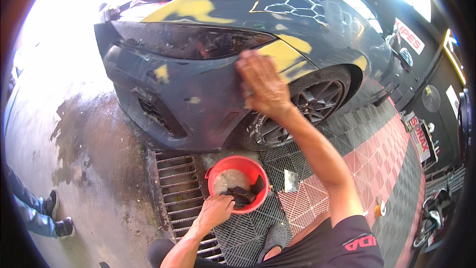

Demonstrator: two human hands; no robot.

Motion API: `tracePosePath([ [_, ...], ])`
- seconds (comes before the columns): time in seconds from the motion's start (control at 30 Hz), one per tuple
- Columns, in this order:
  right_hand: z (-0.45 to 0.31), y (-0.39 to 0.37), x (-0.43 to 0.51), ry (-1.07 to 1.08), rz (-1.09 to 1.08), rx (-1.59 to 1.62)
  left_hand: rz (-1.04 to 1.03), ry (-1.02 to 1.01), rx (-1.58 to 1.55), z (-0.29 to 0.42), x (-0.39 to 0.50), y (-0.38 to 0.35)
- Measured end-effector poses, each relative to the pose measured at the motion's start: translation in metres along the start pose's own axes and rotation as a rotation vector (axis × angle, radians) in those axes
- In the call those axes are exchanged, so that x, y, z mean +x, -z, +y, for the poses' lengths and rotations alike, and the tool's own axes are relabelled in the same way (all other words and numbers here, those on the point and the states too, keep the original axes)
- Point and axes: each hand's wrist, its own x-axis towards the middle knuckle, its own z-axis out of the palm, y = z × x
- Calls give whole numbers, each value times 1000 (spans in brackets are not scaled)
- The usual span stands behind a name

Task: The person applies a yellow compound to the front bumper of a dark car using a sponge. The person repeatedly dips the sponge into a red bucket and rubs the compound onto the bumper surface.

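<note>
My right hand (264, 83) presses flat against the front bumper (186, 85) of a dark grey car, between the headlight (200, 41) and the front wheel (316, 98). It is slightly blurred, and whether a pad lies under the palm is hidden. Yellow patches (284, 54) show on the panel beside it. Lower down, my left hand (217, 210) rests over the near rim of a red bucket (262, 203), its fingers bent inward. Cloudy water (231, 180) and dark, sheet-like pieces (241, 195) are in the bucket; the fingertips are close to one, but their grip is unclear.
A metal floor grate (180, 186) runs left of the bucket. Grey and red floor tiles (312, 193) lie to the right, with a small pale rectangular piece (291, 181) on them. At the far left stands another person, legs and shoes (64, 227) visible on wet concrete (100, 152).
</note>
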Motion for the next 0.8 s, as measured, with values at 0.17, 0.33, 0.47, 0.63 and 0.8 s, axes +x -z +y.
tracePosePath([
  [0.17,-4,14,6,73,-8,154,21,-26,-46,3,8,-3],
  [0.33,1,24,37,271,-95,123,-4,-6,-17,-4,12,-10],
  [0.47,61,68,26,242,-91,37,16,-31,-58,5,11,-6],
  [0.63,-18,17,46,225,-89,177,-10,-23,-61,-1,18,-9],
  [0.8,40,51,40,311,-280,28,14,-14,-41,-10,11,-10],
])
